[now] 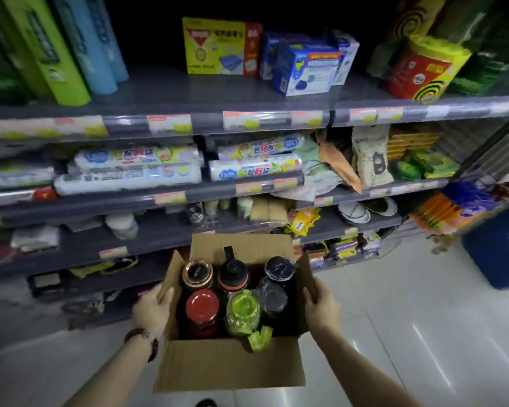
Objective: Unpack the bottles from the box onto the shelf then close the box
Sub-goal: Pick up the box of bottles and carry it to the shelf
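Squarely between hands [152,309], cardboard box [229,365].

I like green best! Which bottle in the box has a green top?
The lime-green-lidded bottle in the front row's middle; its neighbours' lids are red and black.

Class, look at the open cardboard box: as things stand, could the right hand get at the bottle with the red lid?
Probably yes, once it lets go. The right hand grips the cardboard box's side flap, but all flaps stand open and nothing covers the red-lidded bottle.
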A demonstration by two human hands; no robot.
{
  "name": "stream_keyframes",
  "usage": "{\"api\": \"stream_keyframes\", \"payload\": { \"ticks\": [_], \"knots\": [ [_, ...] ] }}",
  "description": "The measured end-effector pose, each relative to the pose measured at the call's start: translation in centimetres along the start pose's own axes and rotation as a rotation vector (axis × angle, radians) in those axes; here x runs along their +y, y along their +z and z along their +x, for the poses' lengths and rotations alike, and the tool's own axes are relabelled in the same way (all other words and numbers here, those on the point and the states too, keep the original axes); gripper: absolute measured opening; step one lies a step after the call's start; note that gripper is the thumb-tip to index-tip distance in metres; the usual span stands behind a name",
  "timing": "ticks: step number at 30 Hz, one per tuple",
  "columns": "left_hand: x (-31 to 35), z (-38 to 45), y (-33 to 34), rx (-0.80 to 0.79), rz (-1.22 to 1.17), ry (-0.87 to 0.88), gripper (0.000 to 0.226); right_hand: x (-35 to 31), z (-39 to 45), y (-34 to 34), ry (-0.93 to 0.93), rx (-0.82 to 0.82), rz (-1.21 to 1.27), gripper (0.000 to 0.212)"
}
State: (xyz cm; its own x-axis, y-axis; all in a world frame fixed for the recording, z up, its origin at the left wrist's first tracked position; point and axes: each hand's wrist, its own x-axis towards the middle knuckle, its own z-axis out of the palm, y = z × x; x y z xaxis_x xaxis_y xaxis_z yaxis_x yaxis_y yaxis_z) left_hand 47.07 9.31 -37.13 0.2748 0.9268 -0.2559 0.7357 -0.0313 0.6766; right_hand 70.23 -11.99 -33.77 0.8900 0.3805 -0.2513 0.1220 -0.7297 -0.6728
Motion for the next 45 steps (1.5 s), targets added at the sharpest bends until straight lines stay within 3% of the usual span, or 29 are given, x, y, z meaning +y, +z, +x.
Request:
{"api": "stream_keyframes", "payload": {
  "ticks": [7,11,14,19,34,45],
  "knots": [
    [-4.7,-1.1,-4.4,0.152,-0.263,-0.273,0.034,-4.9,2.1,6.2,-0.207,-0.222,-0.043,0.031],
    [-7.1,-2.4,-5.6,0.413,-0.411,-0.599,0.025,-8.8,3.5,9.9,-0.347,-0.373,-0.134,0.029],
    [-7.7,-5.5,-6.8,0.510,-0.344,-0.557,0.021,-12.1,3.6,12.1,-0.480,-0.490,-0.192,0.036],
    [-9.4,-9.2,-8.5,0.607,-0.342,-0.690,0.033,-16.2,2.1,15.1,-0.655,-0.664,-0.217,0.037],
    [-19.2,-21.9,-9.6,0.950,-0.500,-0.971,0.025,-18.1,-11.7,26.5,-1.056,-0.881,-0.340,0.032],
    [-28.1,-25.8,-8.6,1.040,-0.479,-1.237,0.032,-17.3,-21.3,38.5,-1.088,-1.140,-0.439,0.035]
  ]
}}
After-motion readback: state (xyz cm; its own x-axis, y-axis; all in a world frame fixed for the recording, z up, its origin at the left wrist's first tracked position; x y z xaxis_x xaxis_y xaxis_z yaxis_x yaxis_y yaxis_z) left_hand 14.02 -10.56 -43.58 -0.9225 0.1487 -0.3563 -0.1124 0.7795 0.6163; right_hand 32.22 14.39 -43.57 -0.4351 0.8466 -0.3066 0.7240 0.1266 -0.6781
